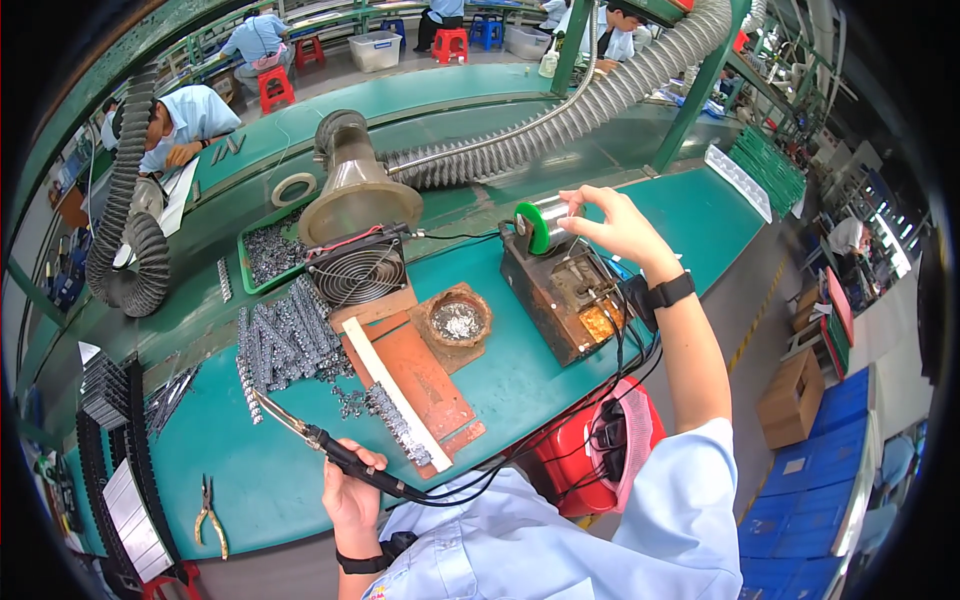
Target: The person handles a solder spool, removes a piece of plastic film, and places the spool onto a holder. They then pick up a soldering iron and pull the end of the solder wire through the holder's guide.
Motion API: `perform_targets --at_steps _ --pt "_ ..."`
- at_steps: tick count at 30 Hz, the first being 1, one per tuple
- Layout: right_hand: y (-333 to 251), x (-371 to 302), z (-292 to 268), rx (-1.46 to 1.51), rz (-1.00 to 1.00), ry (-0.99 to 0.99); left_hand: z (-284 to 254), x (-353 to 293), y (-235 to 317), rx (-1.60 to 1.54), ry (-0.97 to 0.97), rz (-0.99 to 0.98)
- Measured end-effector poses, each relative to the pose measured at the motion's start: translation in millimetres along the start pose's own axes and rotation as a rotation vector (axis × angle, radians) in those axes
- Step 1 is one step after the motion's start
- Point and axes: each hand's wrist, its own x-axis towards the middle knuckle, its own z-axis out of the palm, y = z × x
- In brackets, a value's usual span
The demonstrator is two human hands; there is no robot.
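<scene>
My left hand point(350, 495) is closed around the black handle of a soldering iron point(345, 458), whose metal tip points up and left toward a heap of small metal parts point(290, 340). My right hand point(618, 228) has its thumb and fingers bent onto the end of a solder wire spool point(549, 224) with a green flange. The spool sits on top of a worn metal box point(560, 300), with an orange-yellow patch at its front corner. Between my hands, a row of small parts point(395, 425) lies along a pale strip point(370, 360) on a reddish-brown board point(425, 375).
A small fan point(358, 270) stands before a fume hood point(360, 190) on a ribbed hose point(590, 110). Beside it are a round dish of solder bits point(458, 318) and a green tray of parts point(272, 250). Pliers point(210, 520) lie near the table's edge. Co-workers sit beyond.
</scene>
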Motion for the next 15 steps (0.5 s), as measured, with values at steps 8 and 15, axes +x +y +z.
perform_targets --at_steps 8,15 --pt "-4.6 -0.4 -1.5 0.062 0.003 -0.016 -1.5 -1.1 -0.6 -0.011 0.027 0.006" --pt "-2.7 -0.6 -2.0 0.059 -0.002 -0.018 -2.4 -0.4 -0.7 0.001 0.024 0.003"
